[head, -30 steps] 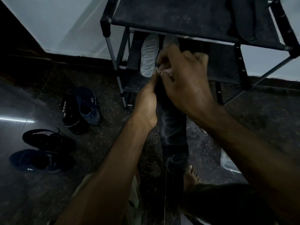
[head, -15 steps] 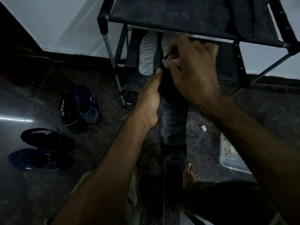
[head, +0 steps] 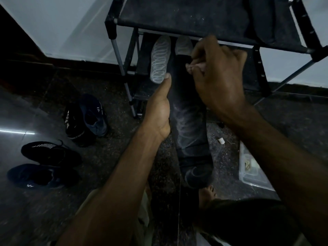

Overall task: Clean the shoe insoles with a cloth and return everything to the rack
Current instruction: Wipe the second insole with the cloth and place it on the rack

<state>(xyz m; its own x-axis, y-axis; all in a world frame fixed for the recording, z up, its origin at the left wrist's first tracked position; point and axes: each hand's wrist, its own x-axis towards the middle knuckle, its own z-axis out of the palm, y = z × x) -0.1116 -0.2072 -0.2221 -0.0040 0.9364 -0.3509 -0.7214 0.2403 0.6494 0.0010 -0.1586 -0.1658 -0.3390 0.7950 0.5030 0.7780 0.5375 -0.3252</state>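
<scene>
While your left hand (head: pixel 158 110) grips the dark insole (head: pixel 190 121) and your right hand (head: pixel 218 77) pinches something unclear at its far end, two insoles (head: pixel 160 59) rest on the rack (head: pixel 177 16); four shoes (head: pixel 51 153) wait on the floor.

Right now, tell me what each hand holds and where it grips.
The left hand holds the long dark insole by its left edge, around mid-length. The right hand pinches something small and pale at the insole's upper end; what it is cannot be told.
</scene>
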